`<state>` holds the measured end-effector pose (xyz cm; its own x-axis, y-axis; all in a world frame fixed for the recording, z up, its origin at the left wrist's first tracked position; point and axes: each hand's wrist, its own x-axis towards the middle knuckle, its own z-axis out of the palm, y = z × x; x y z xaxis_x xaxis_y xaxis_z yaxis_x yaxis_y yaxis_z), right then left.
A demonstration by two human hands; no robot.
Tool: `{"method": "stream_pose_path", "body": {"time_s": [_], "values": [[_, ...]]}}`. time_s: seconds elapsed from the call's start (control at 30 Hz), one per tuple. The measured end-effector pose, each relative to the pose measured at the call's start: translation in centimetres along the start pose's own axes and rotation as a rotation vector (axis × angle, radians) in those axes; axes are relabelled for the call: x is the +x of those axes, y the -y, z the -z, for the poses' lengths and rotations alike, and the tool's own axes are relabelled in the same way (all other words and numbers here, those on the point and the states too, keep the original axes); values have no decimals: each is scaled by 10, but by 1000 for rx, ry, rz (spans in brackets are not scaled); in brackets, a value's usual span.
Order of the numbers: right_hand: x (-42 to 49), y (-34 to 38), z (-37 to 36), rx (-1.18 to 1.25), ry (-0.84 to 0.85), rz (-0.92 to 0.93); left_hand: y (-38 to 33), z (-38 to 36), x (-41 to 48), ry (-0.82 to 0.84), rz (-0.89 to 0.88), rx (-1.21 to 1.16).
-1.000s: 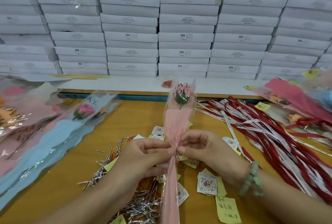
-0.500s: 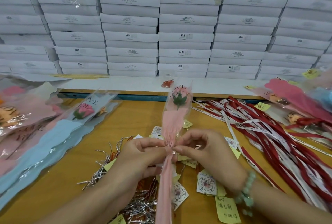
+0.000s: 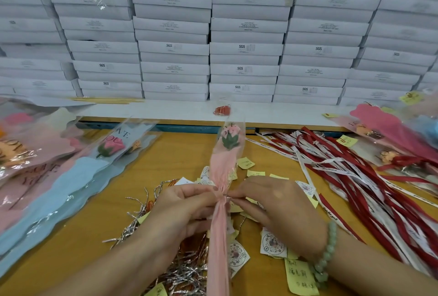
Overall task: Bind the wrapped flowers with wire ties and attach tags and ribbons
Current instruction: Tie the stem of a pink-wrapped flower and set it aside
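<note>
Head view: left grip (image 3: 180, 210) and right grip (image 3: 279, 208) pinch the wrapped flower (image 3: 224, 167) at its neck, apparently twisting the wire tie (image 3: 228, 198); tag (image 3: 272, 243) and ribbon (image 3: 355, 177) not yet attached.

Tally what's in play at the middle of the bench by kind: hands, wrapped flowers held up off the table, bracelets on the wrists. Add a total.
Hands: 2, the left hand and the right hand, both pinching the gathered neck of the wrap
Wrapped flower held up: 1
Green bead bracelet, on the right wrist: 1
Total: 4
</note>
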<state>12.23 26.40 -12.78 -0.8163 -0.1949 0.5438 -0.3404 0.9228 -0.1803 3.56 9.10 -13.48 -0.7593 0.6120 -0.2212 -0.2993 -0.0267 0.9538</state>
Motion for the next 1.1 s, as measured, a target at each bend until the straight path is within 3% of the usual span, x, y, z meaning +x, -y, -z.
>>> {"method": "stream_pose_path", "body": {"time_s": [0.2, 0.37, 0.67, 0.73, 0.93, 1.1], "values": [[2, 0, -3, 187, 31, -182, 0, -3, -3, 6, -25, -35], [5, 3, -2, 608, 45, -503, 2, -4, -4, 20, -66, -44], [9, -3, 1, 1381, 351, -949, 1, -5, -6, 73, -94, 19], [9, -5, 0, 1345, 321, -886, 1, -4, -5, 69, -83, -1], [5, -3, -3, 844, 9, -500, 3, 0, 0, 59, -54, -117], [4, 1, 2, 626, -22, -286, -1, 5, 2, 37, -72, -213]]}}
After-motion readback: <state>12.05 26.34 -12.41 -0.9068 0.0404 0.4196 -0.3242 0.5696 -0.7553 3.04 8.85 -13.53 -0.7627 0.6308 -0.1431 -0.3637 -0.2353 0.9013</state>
